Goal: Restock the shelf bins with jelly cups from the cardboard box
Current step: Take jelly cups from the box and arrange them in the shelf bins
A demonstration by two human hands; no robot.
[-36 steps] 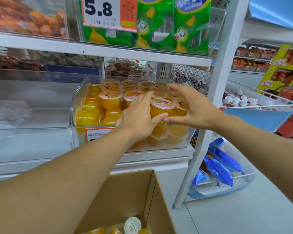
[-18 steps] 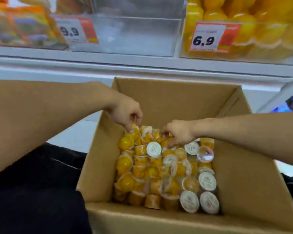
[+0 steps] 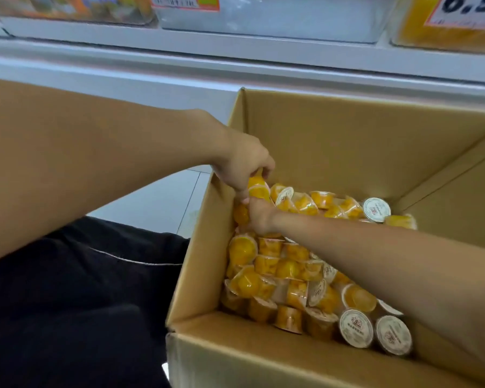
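Reaching into the cardboard box (image 3: 305,130), your left hand (image 3: 242,163) grips a jelly cup (image 3: 257,187); your right hand (image 3: 259,215) closes on another cup (image 3: 240,213) at the left wall, gathering a load for the shelf bins.

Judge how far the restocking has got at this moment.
Done: the shelf bin behind the 6.9 tag looks full of yellow. In hand: both hands are inside the cardboard box; the left hand has its grip on a jelly cup, and the right hand is closing on another. Left: many jelly cups remain in the box.
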